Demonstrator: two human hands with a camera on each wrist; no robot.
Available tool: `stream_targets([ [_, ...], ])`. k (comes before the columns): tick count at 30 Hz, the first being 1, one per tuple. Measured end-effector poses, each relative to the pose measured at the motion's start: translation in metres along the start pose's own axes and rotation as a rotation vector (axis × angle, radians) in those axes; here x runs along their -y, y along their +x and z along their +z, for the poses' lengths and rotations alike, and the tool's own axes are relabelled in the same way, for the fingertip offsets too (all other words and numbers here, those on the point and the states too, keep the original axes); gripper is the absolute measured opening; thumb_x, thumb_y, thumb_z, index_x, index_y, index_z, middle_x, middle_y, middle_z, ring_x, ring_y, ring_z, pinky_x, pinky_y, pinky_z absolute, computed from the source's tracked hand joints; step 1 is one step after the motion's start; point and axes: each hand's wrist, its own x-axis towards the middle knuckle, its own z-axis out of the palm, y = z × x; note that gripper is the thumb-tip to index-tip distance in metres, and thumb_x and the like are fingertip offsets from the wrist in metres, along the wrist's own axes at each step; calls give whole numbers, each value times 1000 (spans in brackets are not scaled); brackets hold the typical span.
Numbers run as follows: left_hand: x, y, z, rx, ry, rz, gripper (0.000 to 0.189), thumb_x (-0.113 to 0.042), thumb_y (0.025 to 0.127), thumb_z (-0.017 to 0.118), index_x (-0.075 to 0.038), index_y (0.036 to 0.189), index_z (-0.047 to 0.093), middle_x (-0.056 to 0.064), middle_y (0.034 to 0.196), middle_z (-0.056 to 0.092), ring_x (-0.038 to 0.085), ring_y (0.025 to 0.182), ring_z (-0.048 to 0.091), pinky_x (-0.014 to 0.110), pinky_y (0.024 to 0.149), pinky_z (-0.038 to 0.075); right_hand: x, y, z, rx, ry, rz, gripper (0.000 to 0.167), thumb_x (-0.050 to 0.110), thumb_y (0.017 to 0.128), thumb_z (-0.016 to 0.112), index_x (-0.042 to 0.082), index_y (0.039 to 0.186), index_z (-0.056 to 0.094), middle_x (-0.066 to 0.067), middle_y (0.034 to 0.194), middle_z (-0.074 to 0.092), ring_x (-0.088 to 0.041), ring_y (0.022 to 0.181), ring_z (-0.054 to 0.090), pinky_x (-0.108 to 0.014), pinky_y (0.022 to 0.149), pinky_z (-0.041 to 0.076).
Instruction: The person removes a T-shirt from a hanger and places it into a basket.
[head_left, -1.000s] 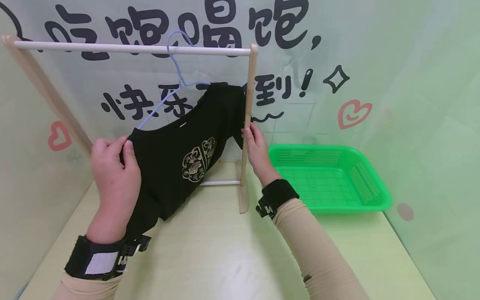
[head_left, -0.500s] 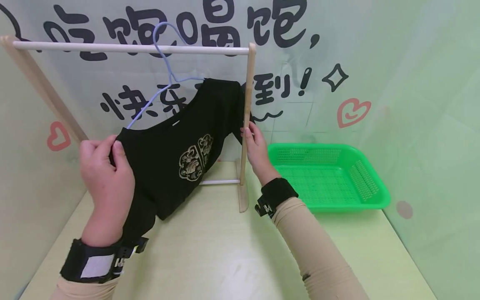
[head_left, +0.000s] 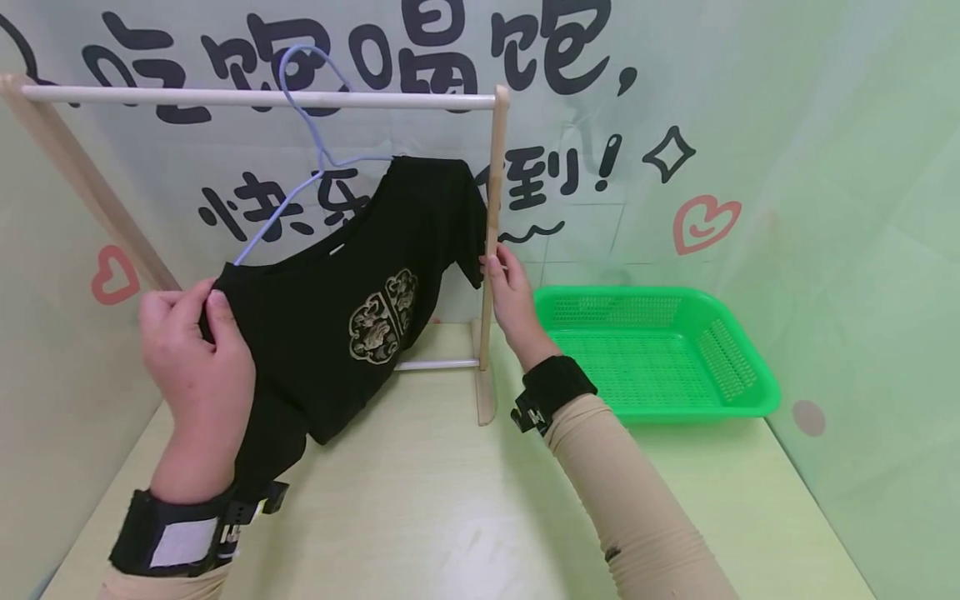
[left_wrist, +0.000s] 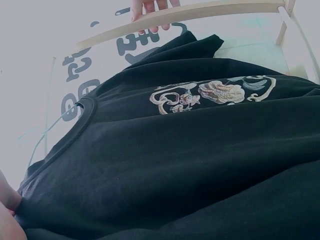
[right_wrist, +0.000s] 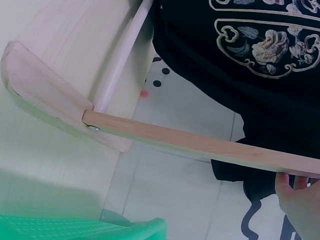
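A black T-shirt (head_left: 330,283) with an embroidered crest hangs on a blue wire hanger (head_left: 318,150). The hanger's hook loops over the white top rail (head_left: 187,96) of a small wooden rack. My left hand (head_left: 198,350) pinches the shirt's left shoulder between thumb and fingers, pulling that side low and toward me, so the shirt and hanger slant. On the other side, my right hand (head_left: 517,304) holds the rack's right post (head_left: 495,192), fingers wrapped behind it. The shirt's far sleeve (right_wrist: 235,172) hangs beside that post, close to the right fingers in the right wrist view.
A green plastic basket (head_left: 757,367) stands on the table right of the rack. The rack's left post (head_left: 90,179) leans at the left, and a white lower bar (head_left: 438,364) runs near the table. Behind everything hangs a printed backdrop (head_left: 825,167) with large characters.
My left hand has moved left with the pinched shoulder, and the shirt and hanger have slid left along the rail. The far sleeve has come left of the right post. My right hand stays put.
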Motion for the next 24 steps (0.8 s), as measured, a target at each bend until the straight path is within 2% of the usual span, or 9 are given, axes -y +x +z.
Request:
stream_targets([
  [2,1,0,0,-11,-4,0,33,-22,97,50,1,114,67,-20,88,32,-8,89,30,21,74,27,2,0,0,3,4,7,46,26,102,41,3,141,39,-22,129,52,-32,120,51,-39,106,39],
  [7,4,-3,-3,-14,-10,1,32,-20,97,51,1,114,67,-19,88,33,-8,89,30,19,74,27,12,-4,-1,23,29,30,45,22,102,41,0,141,38,-26,131,49,-38,123,48,-42,107,37],
  [10,6,-6,-7,-13,-18,-7,31,-20,97,51,1,115,66,-25,88,31,-10,88,31,17,73,27,16,-5,-2,29,37,40,44,19,102,41,-1,141,37,-28,131,49,-41,124,47,-44,107,37],
  [18,15,-15,-16,-19,-37,9,27,-13,95,53,2,110,68,-26,88,34,-12,90,33,17,78,27,5,-2,-1,-13,3,72,47,28,100,45,7,142,40,-14,133,52,-26,122,49,-35,106,39],
  [21,19,-19,-19,-2,-26,31,27,-12,95,53,4,110,68,-6,83,46,-11,90,33,18,77,27,5,-6,-3,-23,-1,96,49,31,100,46,12,144,37,-9,139,46,-24,126,44,-36,106,39],
  [22,20,-21,-20,6,-24,39,27,-12,95,53,5,110,67,2,84,48,-11,90,33,18,77,27,7,-8,-4,-31,3,99,49,31,99,46,13,144,36,-8,140,44,-24,127,43,-37,106,39],
  [24,22,-23,-22,19,-19,51,26,-11,95,53,6,110,67,10,86,48,-11,90,32,18,77,26,10,-12,-6,-61,15,102,48,31,99,47,16,144,35,-6,141,42,-23,128,41,-38,106,38],
])
